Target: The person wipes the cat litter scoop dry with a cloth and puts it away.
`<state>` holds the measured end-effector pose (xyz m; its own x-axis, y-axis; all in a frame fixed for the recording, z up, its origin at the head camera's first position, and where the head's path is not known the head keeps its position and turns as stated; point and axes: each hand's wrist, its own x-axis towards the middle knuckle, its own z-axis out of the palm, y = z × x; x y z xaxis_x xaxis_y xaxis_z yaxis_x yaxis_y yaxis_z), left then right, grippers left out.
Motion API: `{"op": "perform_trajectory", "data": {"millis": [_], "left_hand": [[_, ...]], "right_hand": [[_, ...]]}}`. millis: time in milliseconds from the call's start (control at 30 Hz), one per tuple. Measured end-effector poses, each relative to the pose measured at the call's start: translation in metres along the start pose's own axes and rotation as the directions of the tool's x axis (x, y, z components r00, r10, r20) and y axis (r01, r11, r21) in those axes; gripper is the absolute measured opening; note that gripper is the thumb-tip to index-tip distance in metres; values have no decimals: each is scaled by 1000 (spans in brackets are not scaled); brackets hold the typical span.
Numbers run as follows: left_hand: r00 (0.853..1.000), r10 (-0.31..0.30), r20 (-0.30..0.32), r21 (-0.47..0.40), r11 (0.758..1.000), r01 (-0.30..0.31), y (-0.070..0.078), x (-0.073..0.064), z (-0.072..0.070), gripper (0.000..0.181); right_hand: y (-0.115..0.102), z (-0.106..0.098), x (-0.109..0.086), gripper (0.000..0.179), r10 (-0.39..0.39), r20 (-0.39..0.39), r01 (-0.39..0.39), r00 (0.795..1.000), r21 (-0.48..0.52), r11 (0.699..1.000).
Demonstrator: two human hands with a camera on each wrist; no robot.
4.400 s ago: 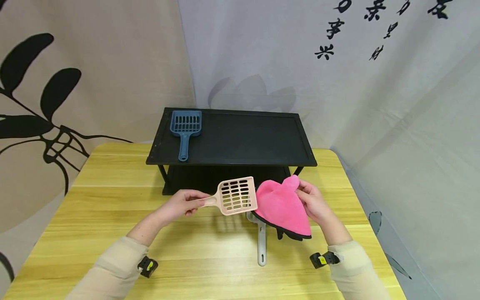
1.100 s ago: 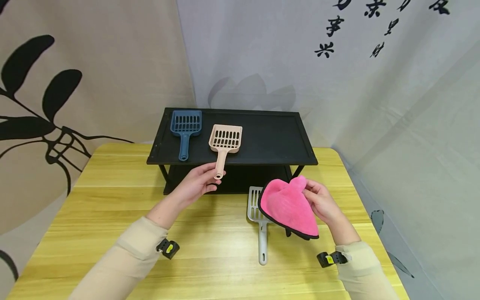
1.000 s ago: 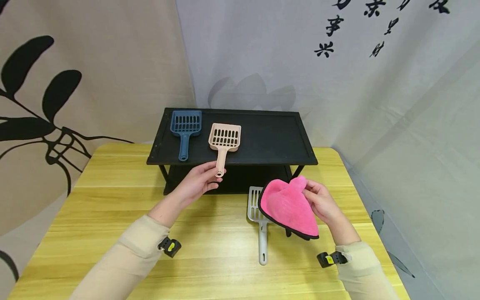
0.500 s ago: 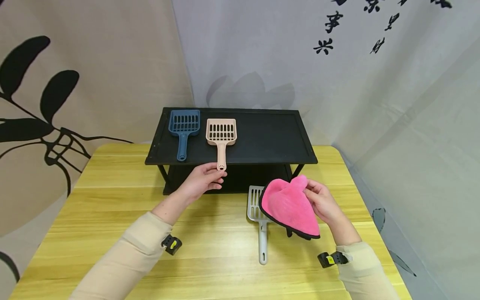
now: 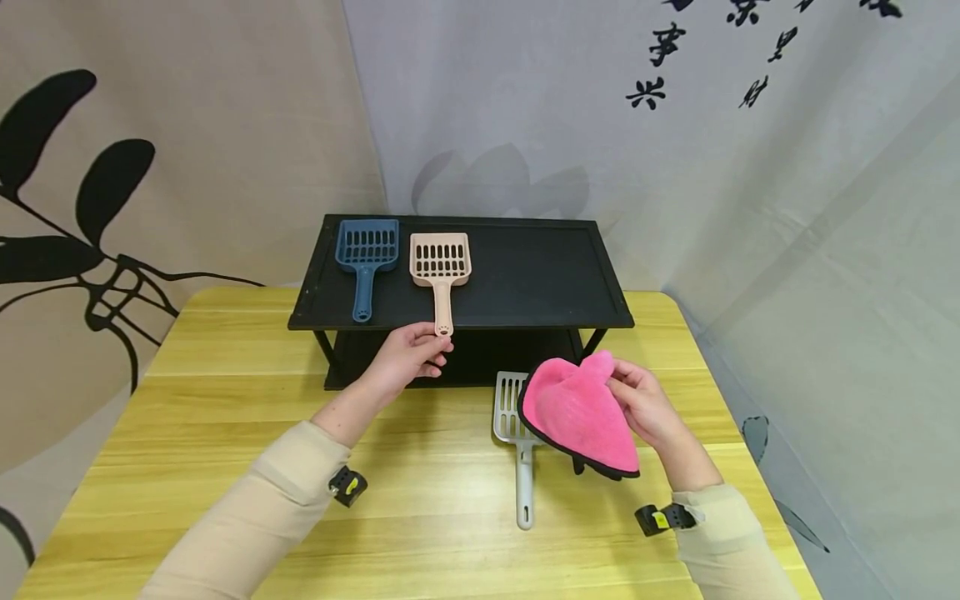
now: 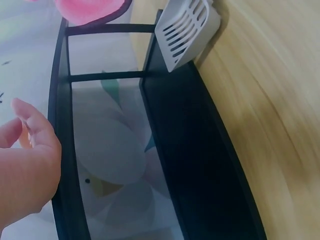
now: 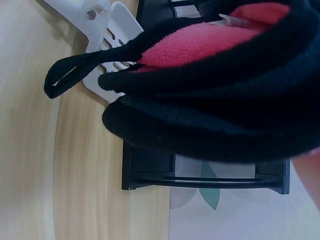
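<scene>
My left hand [image 5: 405, 360] pinches the handle end of a beige slotted litter scoop [image 5: 442, 304]. Its head is over the top of a black two-tier shelf [image 5: 536, 275], and the handle end sticks out past the front edge. My right hand [image 5: 643, 404] grips a pink plush cloth [image 5: 581, 412] by its knotted-looking top, held above the table. Black edging and a black loop [image 7: 70, 72] show on the cloth in the right wrist view. A grey litter scoop [image 5: 524, 487] lies partly hidden behind the cloth. Left of the beige one, a blue litter scoop [image 5: 363, 292] lies on the shelf.
The shelf stands at the back of a yellow wood-grain table [image 5: 187, 433]. Its lower tier [image 6: 200, 150] sits under the top, near the left hand. A pale printed curtain [image 5: 480, 108] hangs behind.
My left hand has carried the beige scoop from beside the pink cloth up to the shelf top, turning it head-away and easing it farther back. The right hand has shifted slightly right.
</scene>
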<state>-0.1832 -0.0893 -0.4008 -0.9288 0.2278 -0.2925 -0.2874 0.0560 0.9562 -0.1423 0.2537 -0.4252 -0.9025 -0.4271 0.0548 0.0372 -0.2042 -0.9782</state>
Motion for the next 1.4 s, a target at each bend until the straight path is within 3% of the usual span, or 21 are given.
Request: {"op": "perform_trajectory", "data": {"millis": [200, 567, 867, 1100, 1400], "left_hand": [[998, -57, -33, 54, 997, 59, 3, 2, 2, 32], [996, -86, -32, 97, 991, 89, 3, 8, -2, 40], [985, -168, 26, 157, 974, 162, -5, 9, -3, 48], [976, -198, 92, 186, 966, 179, -22, 10, 5, 45], [954, -256, 153, 215, 951, 221, -64, 2, 32, 42]], "right_hand": [[0, -1, -1, 37, -2, 2, 2, 1000, 9, 1000], [3, -2, -3, 36, -4, 6, 4, 1000, 5, 1000], [3, -3, -5, 36, -7, 0, 7, 1000, 3, 1000], [1, -4, -5, 37, -24, 9, 23, 1000, 14, 1000], [1, -5, -6, 37, -37, 13, 36, 999, 21, 999]]}}
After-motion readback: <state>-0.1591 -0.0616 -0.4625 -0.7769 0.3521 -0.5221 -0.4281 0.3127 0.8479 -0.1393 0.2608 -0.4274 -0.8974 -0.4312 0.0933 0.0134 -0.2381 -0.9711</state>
